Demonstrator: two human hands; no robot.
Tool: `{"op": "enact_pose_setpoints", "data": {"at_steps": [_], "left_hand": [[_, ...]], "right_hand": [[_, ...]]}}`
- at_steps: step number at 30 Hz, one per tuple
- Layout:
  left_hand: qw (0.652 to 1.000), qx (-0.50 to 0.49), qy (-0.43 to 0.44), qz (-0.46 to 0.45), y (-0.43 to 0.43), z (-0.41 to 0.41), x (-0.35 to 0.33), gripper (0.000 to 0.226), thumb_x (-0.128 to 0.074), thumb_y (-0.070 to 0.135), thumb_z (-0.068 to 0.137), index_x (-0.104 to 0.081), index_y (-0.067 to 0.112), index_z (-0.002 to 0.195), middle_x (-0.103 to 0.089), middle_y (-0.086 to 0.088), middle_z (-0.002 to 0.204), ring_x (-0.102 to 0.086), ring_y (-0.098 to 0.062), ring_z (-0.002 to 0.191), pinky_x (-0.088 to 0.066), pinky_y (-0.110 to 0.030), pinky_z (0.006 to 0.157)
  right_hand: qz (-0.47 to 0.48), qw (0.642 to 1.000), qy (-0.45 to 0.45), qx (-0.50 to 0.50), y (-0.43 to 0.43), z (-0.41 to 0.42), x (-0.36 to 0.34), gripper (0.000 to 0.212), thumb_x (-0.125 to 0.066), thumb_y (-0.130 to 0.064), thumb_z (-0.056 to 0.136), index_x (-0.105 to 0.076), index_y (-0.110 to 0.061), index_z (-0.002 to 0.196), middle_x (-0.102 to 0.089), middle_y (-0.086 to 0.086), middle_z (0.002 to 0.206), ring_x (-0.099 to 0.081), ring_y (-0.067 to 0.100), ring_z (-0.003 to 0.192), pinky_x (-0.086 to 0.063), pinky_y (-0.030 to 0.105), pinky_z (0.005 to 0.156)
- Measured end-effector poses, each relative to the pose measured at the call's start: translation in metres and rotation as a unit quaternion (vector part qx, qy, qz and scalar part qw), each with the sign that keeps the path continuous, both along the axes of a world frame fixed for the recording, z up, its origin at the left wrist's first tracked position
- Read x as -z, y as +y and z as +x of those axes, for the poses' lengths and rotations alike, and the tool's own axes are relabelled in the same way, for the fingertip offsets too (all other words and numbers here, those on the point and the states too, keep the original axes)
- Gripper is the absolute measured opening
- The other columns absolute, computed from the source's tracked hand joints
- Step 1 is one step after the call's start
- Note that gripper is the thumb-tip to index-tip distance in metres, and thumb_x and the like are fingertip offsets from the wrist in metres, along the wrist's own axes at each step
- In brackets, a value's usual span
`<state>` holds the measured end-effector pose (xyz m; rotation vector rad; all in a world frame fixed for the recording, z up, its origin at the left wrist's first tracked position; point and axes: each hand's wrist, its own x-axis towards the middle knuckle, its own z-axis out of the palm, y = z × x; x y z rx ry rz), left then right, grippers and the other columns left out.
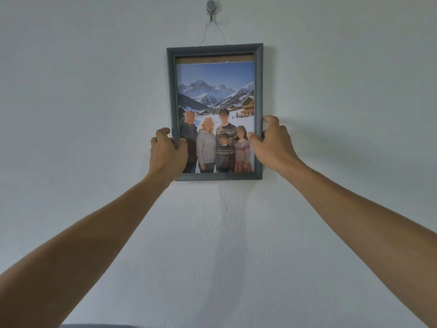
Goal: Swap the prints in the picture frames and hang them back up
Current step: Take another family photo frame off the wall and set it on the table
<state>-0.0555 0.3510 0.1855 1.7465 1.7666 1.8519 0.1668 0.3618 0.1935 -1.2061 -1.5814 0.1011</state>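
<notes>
We are at the wall, with one frame (215, 50) in front of us, and it hangs by its wire (220, 33) from the hook (210, 8) above. Our left hand (166, 152) grips the frame's left edge low down, thumb across the front. Our right hand (272, 145) grips the right edge at about the same height, fingers curled round the rail and thumb on the front.

The print (215, 91) inside shows a group of people before snowy mountains. It sits low in the frame, and a strip of brown backing (212, 59) shows above it. That loose fit makes us think this print may be the swapped one, but we cannot be sure. We also cannot tell whether this frame is about to come off the hook or has been hung. No second frame is in view, so we cannot judge its half of the job.

The wall (94, 91) is plain white plaster, slightly rough, with a paler patch just below the frame. Soft shadows of our arms lie across it. No counter or furniture shows, only a grey sliver at the near edge that we cannot identify.
</notes>
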Motion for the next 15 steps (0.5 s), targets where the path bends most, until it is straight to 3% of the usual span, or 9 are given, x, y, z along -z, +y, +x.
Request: {"op": "enact_pose_setpoints", "data": {"at_steps": [3,5,7,15], "left_hand": [[0.999,-0.019,0.017,-0.022,0.001,-0.002,-0.005,0.039,-0.048,0.032,0.101,-0.048,0.012,0.134,-0.051,-0.013,0.134,-0.057,-0.03,0.115,-0.051,-0.031,0.084],[0.999,-0.018,0.037,-0.016,0.0,-0.006,-0.006,0.026,-0.049,0.029,0.102,-0.059,0.009,0.113,-0.06,-0.014,0.113,-0.061,-0.029,0.098,-0.05,-0.025,0.071],[0.999,-0.003,0.031,-0.013,-0.004,-0.008,-0.009,0.022,-0.052,0.023,0.101,-0.06,0.007,0.114,-0.062,-0.009,0.102,-0.059,-0.023,0.086,-0.044,-0.02,0.06],[0.998,-0.019,0.046,0.034,-0.015,-0.012,-0.049,0.025,-0.053,0.021,0.101,-0.059,0.008,0.121,-0.064,-0.007,0.105,-0.061,-0.027,0.09,-0.053,-0.036,0.076]], "right_hand": [[0.0,1.0,0.008,0.018,0.002,0.001,-0.001,0.062,-0.056,-0.039,0.098,-0.03,-0.016,0.149,-0.043,0.014,0.136,-0.055,0.028,0.112,-0.042,0.03,0.085],[-0.003,1.0,0.023,0.02,0.005,0.002,-0.001,0.061,-0.059,-0.038,0.096,-0.034,-0.016,0.148,-0.046,0.013,0.132,-0.056,0.024,0.102,-0.044,0.029,0.082],[-0.005,0.999,0.044,0.011,0.009,0.004,-0.003,0.059,-0.063,-0.034,0.094,-0.038,-0.017,0.145,-0.051,0.013,0.127,-0.06,0.024,0.098,-0.047,0.03,0.079],[0.039,0.997,0.059,-0.003,0.003,0.004,-0.034,0.053,-0.059,-0.016,0.097,-0.038,-0.02,0.145,-0.053,0.011,0.129,-0.06,0.022,0.098,-0.046,0.027,0.078]]}}
